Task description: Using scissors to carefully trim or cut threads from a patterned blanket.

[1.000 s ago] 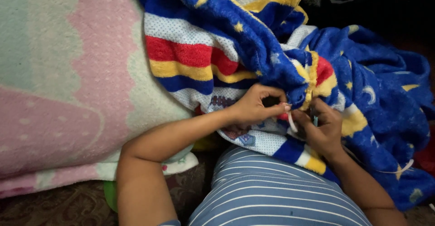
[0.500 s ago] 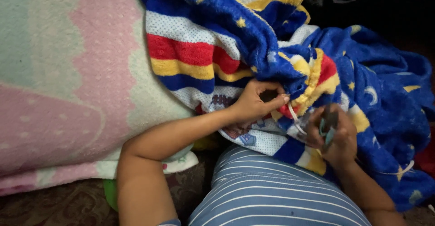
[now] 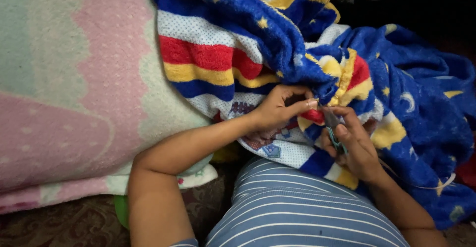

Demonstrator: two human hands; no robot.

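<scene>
On a patterned brown floor covering (image 3: 54, 229), a person in a blue-and-white striped top (image 3: 302, 212) sits with a fleece blanket (image 3: 258, 34) heaped across the lap, its blue ground scattered with yellow stars and moons and crossed by red, yellow and white bands. A second blanket (image 3: 64, 93), pink and pale green with a scalloped border, lies at nine o'clock from the hands, filling the left of the view; a sliver of something green (image 3: 120, 211) shows under its lower edge. The background at one o'clock is dark and unreadable.

Two blankets, two hands, one small tool. The left hand (image 3: 277, 110) pinches a fold of the star blanket between thumb and fingertips, just at the red and yellow band. The right hand (image 3: 354, 145), at four o'clock from the left and nearly touching it, is closed around a slim teal-handled tool (image 3: 333, 128), possibly small snips, its tip pointing up toward the pinched fold. A pale thread (image 3: 421, 182) trails off across the blue fleece at three o'clock.
</scene>
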